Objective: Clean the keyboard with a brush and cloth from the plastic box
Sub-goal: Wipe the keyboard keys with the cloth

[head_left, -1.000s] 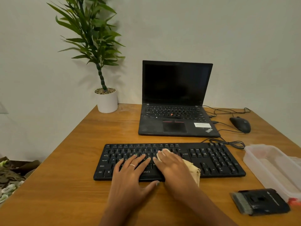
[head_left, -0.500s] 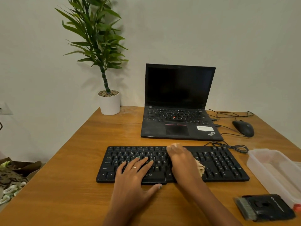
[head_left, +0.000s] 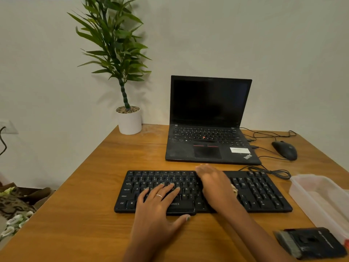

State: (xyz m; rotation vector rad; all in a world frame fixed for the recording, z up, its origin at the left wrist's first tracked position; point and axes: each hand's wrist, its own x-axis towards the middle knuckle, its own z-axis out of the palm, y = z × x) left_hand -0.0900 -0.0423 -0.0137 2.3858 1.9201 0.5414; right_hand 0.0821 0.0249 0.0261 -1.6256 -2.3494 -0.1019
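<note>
I see the left hand (head_left: 160,203) spread flat on the keyboard (head_left: 264,191) at lower centre; the right hand (head_left: 215,183) presses the cloth (head_left: 234,190) with straight fingers.

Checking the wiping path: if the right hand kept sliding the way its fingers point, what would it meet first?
Probably the laptop. The right hand points away across the keyboard, fingertips at its far edge; only a bare strip of table lies between, though depth is unclear.

Both hands (head_left: 188,190) flat, fingers extended
</note>
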